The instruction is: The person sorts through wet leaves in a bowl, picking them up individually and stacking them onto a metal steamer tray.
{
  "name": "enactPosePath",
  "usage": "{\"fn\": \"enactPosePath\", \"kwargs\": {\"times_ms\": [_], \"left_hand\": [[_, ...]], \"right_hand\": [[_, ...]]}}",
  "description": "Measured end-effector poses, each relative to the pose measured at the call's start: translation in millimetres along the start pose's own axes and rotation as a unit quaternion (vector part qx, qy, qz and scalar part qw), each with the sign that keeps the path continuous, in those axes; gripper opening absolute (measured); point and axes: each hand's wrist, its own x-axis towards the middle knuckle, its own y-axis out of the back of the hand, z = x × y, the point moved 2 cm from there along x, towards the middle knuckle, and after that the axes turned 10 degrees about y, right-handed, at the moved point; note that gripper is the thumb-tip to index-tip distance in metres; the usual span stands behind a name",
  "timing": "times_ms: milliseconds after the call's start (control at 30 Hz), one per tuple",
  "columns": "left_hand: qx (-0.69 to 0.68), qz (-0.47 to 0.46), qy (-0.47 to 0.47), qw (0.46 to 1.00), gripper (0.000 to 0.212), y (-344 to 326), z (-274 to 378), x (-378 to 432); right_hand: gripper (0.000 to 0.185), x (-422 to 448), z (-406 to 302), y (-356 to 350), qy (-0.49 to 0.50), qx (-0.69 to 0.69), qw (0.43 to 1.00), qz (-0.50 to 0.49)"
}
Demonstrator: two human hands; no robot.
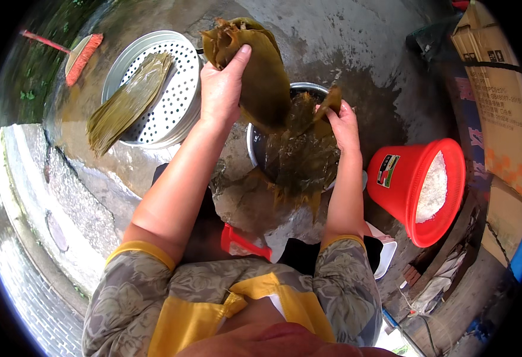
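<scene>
A thick stack of wet, olive-brown broad leaves (265,76) is gripped in my left hand (223,87), thumb across its front. My right hand (345,126) pinches a single leaf (331,105) by its end over a metal basin (251,147). More dark wet leaves (303,154) lie in the basin's water, and some tips hang over its near rim. Left of my left hand stands a round metal steamer tray (178,98) with a perforated bottom. Across it rests a bundle of long leaves (129,102), its lower end jutting past the rim.
A red plastic bucket (388,178) holding white grains (433,192) stands to the right. Cardboard boxes (495,102) are stacked beyond it. A broom (82,58) with red bristles lies at the far left on wet concrete (354,40). A white container (386,259) sits near my right elbow.
</scene>
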Motion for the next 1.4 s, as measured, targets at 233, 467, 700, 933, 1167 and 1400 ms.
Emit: {"fn": "enactPosePath", "kwargs": {"times_ms": [233, 467, 700, 933, 1167, 1400], "left_hand": [[0.021, -0.033, -0.012, 0.999, 0.019, 4, 6, -4], [-0.01, -0.058, -0.004, 0.998, 0.021, 7, 16, -5], [-0.034, -0.051, -0.005, 0.998, 0.024, 12, 19, -2], [0.147, -0.065, -0.069, 0.985, 0.035, 7, 2, -5], [0.031, 0.021, 0.022, 0.999, 0.024, 6, -22, 3], [0.028, 0.026, -0.075, 0.996, 0.023, -15, -11, -5]], "right_hand": [[0.022, 16, -92, -63, 0.117, -0.134, 0.967, -0.183], [0.044, 39, -104, -128, 0.138, -0.267, 0.951, -0.072], [0.059, 10, -105, -170, 0.516, -0.46, 0.708, 0.145], [0.047, 5, -69, -193, 0.448, -0.38, 0.799, 0.131], [0.057, -24, 31, -149, 0.32, -0.389, 0.864, 0.019], [0.08, -44, 153, -3, -0.007, -0.467, 0.847, 0.254]]}}
